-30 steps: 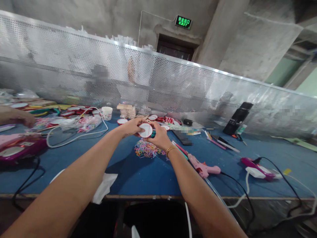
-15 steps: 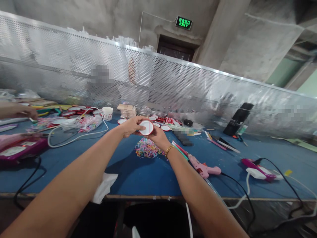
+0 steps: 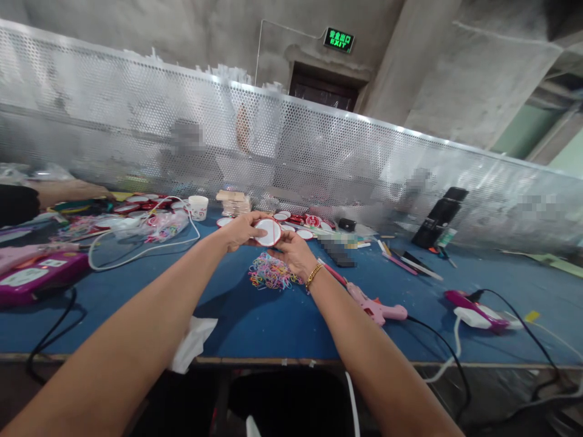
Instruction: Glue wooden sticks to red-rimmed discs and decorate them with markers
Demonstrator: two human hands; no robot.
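A round white disc with a red rim (image 3: 268, 232) is held up over the table, its white face toward me and a thin reddish line across it. My left hand (image 3: 243, 232) grips its left side, thumb on the face and fingers behind. At the lower right edge, my right hand (image 3: 296, 254) has thumb and fingers curled against the rim; its fingertips are partly hidden. Just below lies a heap of small coloured rubber bands (image 3: 269, 272). More red-rimmed discs (image 3: 304, 234) lie behind my hands.
A pink glue gun (image 3: 377, 308) lies beside my right forearm, its cord trailing right. A paper cup (image 3: 197, 208) and stacked wooden pieces (image 3: 234, 203) stand behind. At left are a purple device (image 3: 48, 276), a white cable and another person's arm (image 3: 68, 193). Crumpled tissue (image 3: 195, 343) lies near the front edge.
My right hand has slid slightly down along the disc's edge, and the disc has shifted a little left. The other person's arm at left has reached further right.
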